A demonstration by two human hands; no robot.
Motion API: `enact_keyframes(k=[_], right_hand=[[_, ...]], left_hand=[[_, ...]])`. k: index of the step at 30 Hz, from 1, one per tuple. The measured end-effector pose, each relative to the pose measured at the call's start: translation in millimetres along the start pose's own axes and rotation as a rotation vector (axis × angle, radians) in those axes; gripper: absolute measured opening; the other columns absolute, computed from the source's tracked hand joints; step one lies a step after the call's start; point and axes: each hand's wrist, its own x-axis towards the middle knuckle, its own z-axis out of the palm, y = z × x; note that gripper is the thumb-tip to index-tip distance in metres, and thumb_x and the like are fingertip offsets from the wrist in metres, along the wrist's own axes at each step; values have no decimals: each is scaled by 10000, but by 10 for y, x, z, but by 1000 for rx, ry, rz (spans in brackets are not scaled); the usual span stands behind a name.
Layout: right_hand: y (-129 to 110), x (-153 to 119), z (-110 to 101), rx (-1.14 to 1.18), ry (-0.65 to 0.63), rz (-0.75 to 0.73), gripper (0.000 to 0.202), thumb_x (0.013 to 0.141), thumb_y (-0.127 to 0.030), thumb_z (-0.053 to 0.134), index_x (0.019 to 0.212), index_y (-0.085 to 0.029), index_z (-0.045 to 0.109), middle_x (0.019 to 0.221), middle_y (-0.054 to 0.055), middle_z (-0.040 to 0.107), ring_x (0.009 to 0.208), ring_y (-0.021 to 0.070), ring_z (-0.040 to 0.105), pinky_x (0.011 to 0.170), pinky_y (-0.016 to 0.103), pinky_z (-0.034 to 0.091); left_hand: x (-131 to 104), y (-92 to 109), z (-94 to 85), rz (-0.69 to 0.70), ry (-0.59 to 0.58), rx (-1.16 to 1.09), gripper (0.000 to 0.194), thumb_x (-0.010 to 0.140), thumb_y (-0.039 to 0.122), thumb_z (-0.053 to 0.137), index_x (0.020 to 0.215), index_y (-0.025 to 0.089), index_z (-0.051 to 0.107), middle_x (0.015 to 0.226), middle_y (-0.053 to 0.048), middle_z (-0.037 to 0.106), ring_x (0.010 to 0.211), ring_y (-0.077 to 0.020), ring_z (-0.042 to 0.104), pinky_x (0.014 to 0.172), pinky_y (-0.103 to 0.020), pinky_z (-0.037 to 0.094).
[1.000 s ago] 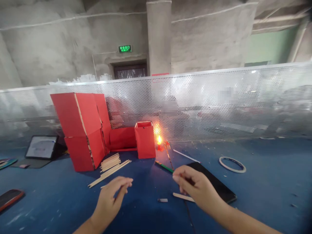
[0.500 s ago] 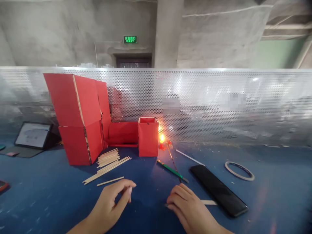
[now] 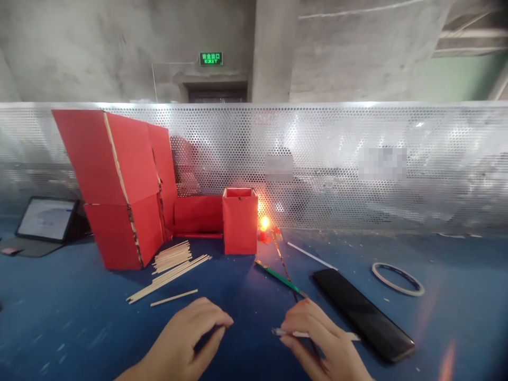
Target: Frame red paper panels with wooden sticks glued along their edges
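Observation:
My left hand [image 3: 190, 336] hovers over the near part of the table, thumb and fingertips drawn together, with nothing visible between them. A single loose wooden stick [image 3: 173, 297] lies just beyond it. In my right hand [image 3: 317, 336] a thin pale stick with a greyish tip [image 3: 301, 334] is pinched; its tip points left and its other end reaches toward the black phone-like slab [image 3: 363, 315]. Past the right hand lies a green-handled craft knife or brush [image 3: 280, 278]; I cannot tell which. A dark, thin strip [image 3: 282, 259] runs beneath it.
A lit candle [image 3: 264, 227] burns beside an open-topped red box [image 3: 240, 225]. A tall red box structure [image 3: 130, 159] stands left, before a perforated metal screen [image 3: 317, 159]. Wooden sticks [image 3: 172, 270], a white rod [image 3: 311, 255], a tape roll [image 3: 397, 279] and a tablet [image 3: 47, 218] are around.
My left hand has moved right and slightly nearer to me. My right hand has shifted a little right, and more of the pale stick shows between its fingers. The view has shifted slightly.

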Motion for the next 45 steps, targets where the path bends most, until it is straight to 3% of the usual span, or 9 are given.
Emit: enact_keyframes(k=[3, 6, 9, 12, 18, 22, 28, 38, 45], right_hand=[[-47, 7, -35, 30, 19, 5, 90, 949, -170, 589, 953, -256, 616, 832, 20, 704, 767, 169, 664, 701, 259, 562], [-43, -21, -53, 45, 43, 45, 121, 948, -144, 552, 955, -255, 598, 840, 9, 686, 773, 155, 654, 726, 245, 555], [-7, -66, -41, 90, 90, 144, 116, 983, -200, 504, 935, -251, 596, 812, 6, 665, 729, 141, 648, 684, 225, 555], [17, -89, -18, 212, 131, 327, 233, 1028, -366, 440, 934, -228, 604, 804, 38, 662, 735, 158, 661, 641, 233, 588], [19, -65, 1, 371, 153, 501, 395, 968, -584, 470, 910, -214, 596, 823, 54, 633, 762, 179, 658, 624, 279, 638], [17, -47, 4, 333, 156, 441, 379, 975, -569, 468, 909, -220, 601, 803, 48, 639, 744, 170, 665, 645, 273, 634], [20, -52, 6, 306, 139, 444, 347, 987, -533, 466, 927, -218, 598, 804, 46, 649, 748, 167, 670, 630, 262, 617], [48, -53, 52, 320, 84, 473, 302, 999, -488, 455, 942, -221, 585, 816, 35, 635, 757, 166, 646, 654, 281, 604], [37, -58, 70, 280, 99, 460, 299, 992, -482, 467, 941, -214, 589, 801, 40, 640, 725, 166, 648, 633, 279, 596]], left_hand=[[133, 207, 65, -25, -208, -33, 376, 912, 226, 576, 1286, 240, 611, 1258, -92, 721, 1182, -242, 649, 1035, -383, 507], [282, 412, 194, -86, -393, -189, 641, 824, 311, 713, 1423, 202, 513, 1529, -139, 495, 1426, -338, 425, 1185, -544, 309], [361, 519, 348, -201, -242, -407, 322, 822, 278, 666, 1138, 248, 720, 1191, -70, 763, 1146, -281, 677, 1135, -505, 388], [358, 501, 437, -332, -43, -474, 167, 854, 338, 623, 829, 243, 759, 790, -20, 797, 779, -206, 740, 827, -338, 575], [350, 246, 423, -527, 166, -509, 397, 909, 494, 501, 1050, 200, 728, 912, -74, 818, 777, -216, 760, 805, -363, 604], [356, 208, 435, -508, 82, -465, 488, 951, 493, 402, 1236, 203, 672, 1125, -110, 781, 982, -239, 738, 940, -444, 557], [362, 333, 482, -403, -130, -308, 224, 642, 251, 851, 858, 290, 807, 1181, -69, 722, 1119, -309, 633, 1010, -496, 449], [396, 434, 633, -361, -97, -118, 179, 816, 64, 590, 710, 198, 643, 949, -60, 682, 928, -252, 598, 854, -416, 460], [408, 243, 596, -413, 47, -119, 154, 886, 186, 449, 753, 239, 505, 866, -65, 635, 829, -256, 600, 783, -403, 463]])
